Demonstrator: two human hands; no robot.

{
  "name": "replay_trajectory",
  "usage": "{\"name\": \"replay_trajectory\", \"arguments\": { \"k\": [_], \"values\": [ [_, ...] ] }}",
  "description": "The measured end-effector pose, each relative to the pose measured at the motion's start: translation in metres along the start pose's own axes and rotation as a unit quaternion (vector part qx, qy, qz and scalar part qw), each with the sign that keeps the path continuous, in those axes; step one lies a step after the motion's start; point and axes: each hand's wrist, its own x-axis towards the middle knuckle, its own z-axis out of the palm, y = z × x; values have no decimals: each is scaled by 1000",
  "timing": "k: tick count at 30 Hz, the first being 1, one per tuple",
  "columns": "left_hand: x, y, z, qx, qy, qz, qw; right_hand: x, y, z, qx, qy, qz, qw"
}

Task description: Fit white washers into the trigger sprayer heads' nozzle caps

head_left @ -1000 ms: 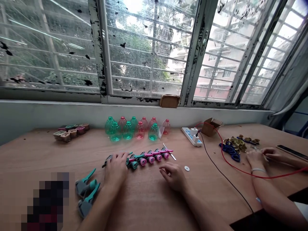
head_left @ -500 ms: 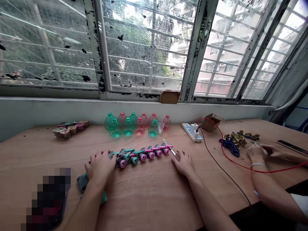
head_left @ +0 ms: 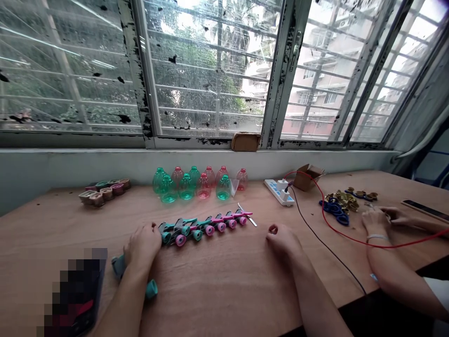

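Observation:
A row of trigger spray heads [head_left: 209, 229] with teal and pink collars lies on the table in front of me. My left hand [head_left: 143, 244] rests at the row's left end, its fingers curled in and nothing visible in them. Under and beside that forearm lie more teal spray-head parts, partly hidden, including a teal collar [head_left: 151, 289]. My right hand [head_left: 283, 241] is curled into a loose fist on the bare wood, apart from the row, with nothing showing in it. A white-handled blade or tweezers-like tool [head_left: 249, 217] lies at the row's right end.
Green and pink clear bottles [head_left: 187, 187] stand by the wall. Beyond them to the right are a power strip [head_left: 279, 193] and a small carton [head_left: 307, 177]. A red cable [head_left: 329, 224] crosses toward another person's hands [head_left: 377, 222]. A phone-like dark object [head_left: 87, 304] is at left.
My left hand has drawn slightly left off the row, uncovering a teal collar. My right hand has moved right, away from the tool, and its spread fingers have curled in.

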Motion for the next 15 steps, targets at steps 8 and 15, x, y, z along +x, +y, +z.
{"name": "replay_trajectory", "arguments": {
  "k": [8, 15],
  "values": [
    [-16, 16, -45, -66, 146, 12, 987, 2, 4, -1, 35, -21, -31, 999],
    [-51, 65, -30, -409, 10, 154, 899, 1, -9, 0, 35, -9, -57, 998]
  ]
}}
